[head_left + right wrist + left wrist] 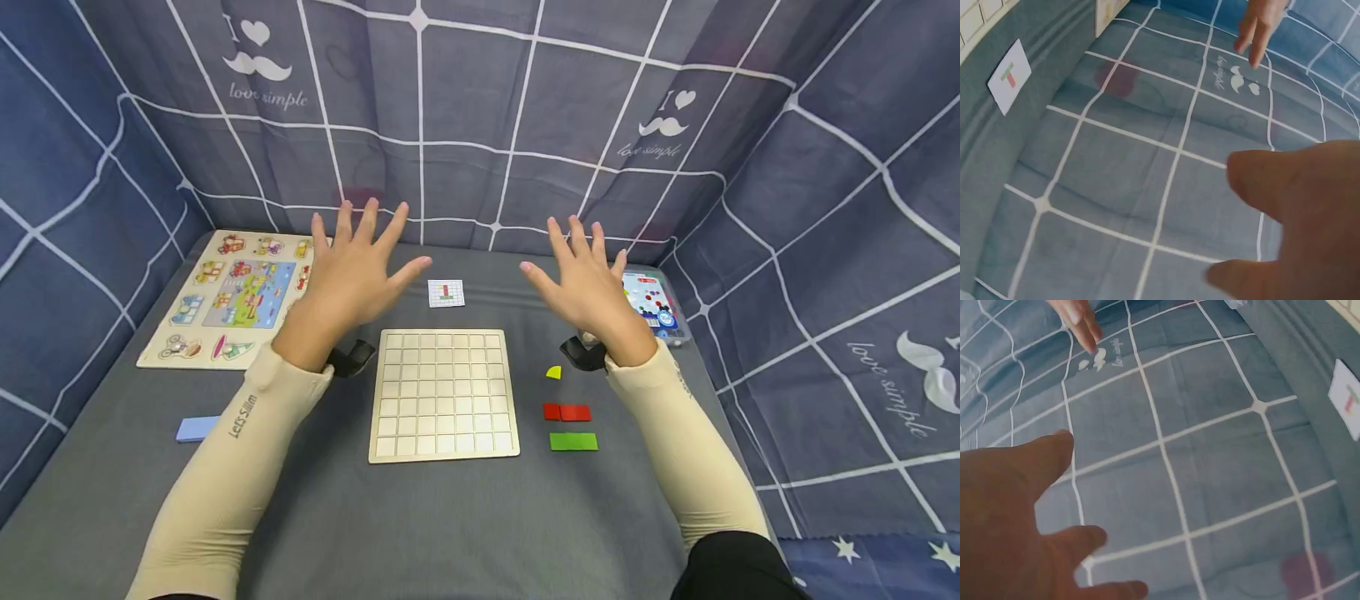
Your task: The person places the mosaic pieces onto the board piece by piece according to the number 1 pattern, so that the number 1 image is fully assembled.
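Both hands are raised with fingers spread, holding nothing. In the head view my left hand (347, 275) overlaps the right edge of a wooden picture puzzle board (168, 337). My right hand (588, 287) is in front of a clear plastic box (671, 321) with a printed label, partly covering it. Between and below the hands lies a square wooden grid board (444, 396). Beyond it is a small white card (446, 293) with a red and green pattern on a grid. Right of the board are a yellow piece (554, 372), red pieces (574, 412) and a green strip (573, 442).
A light blue block (197, 429) lies at the left, close by the left sleeve (232, 467). Grey cloth covers the table (450, 533). Dark blue checked curtains (472, 100) enclose the back and both sides. Each wrist wears a black strap (351, 360).
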Motion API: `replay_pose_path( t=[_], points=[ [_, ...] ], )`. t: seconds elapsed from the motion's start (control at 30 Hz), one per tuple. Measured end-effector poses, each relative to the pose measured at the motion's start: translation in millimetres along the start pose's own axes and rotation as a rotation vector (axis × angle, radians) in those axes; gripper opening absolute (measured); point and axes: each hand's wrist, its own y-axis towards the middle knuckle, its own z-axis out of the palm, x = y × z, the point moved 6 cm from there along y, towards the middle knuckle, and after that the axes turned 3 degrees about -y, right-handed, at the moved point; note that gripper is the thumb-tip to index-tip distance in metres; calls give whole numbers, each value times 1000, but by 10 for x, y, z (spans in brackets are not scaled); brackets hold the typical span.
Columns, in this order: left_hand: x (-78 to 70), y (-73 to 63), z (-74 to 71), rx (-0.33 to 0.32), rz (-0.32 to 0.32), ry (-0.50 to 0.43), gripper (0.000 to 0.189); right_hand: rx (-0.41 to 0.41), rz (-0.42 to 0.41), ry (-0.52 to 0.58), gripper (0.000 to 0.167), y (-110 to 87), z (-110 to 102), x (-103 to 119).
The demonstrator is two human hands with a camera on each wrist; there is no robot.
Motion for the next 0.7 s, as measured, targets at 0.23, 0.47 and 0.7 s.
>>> replay_pose_path(
  t=[0.23,0.47,0.7],
  points=[
    [350,-252,239,-171,126,-238,66,-184,-137,243,76,-213,214,-386],
    [899,-586,788,-235,191,-490,40,-247,-160,395,39,-444,728,-922],
    [1242,-795,1434,-60,58,-649,46,-129,-84,492,30,-597,1403,-1411]
  ],
)
